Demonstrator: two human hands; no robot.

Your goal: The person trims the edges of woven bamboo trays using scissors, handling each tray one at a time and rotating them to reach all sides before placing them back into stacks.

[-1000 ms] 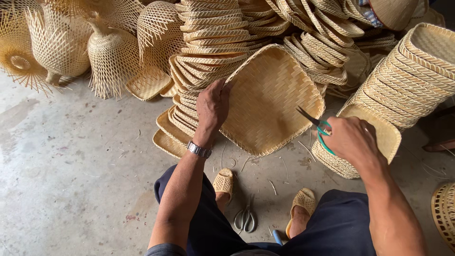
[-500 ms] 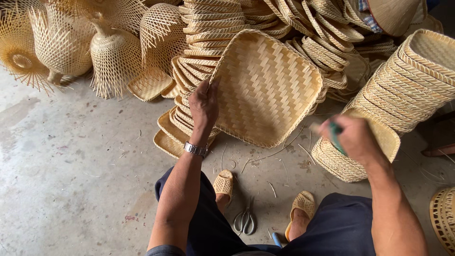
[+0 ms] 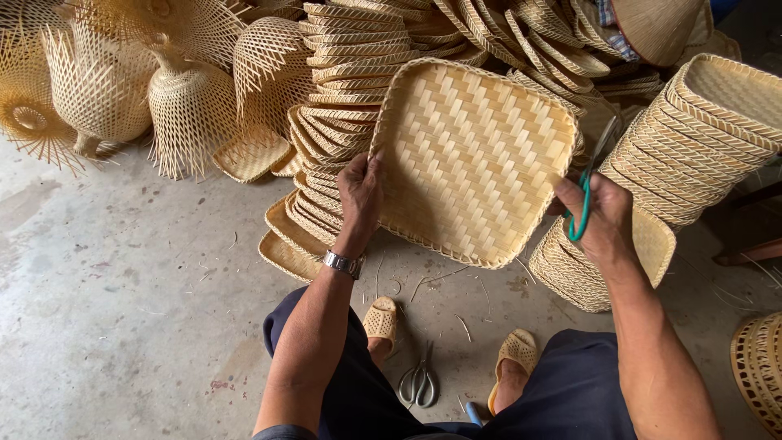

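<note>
1. Fingers (image 3: 356,175) of the left hand (image 3: 360,200) are curled tight over the left rim of the tray (image 3: 476,159), thumb on the woven face, so that hand is clamped on it.
2. Right hand (image 3: 604,222) is closed around the green-handled scissors (image 3: 588,181), fingers through the loops, blades poking up and a bit right. Can't tell if the blades are apart. The hand sits right at the tray's right edge.
3. The tray is a squarish woven bamboo one, held up off the floor (image 3: 122,310) in front of the knees, tipped so its open face looks back at the camera. It's turned a bit, one corner lowest; no real long axis.
4. Counts: one tray in hand, two scissors total, the second pair (image 3: 419,381) lying on the floor between two sandals (image 3: 380,319). One watch (image 3: 342,262) on the left wrist.
5. Stacks of trays (image 3: 700,134) all around; too many to count.
</note>
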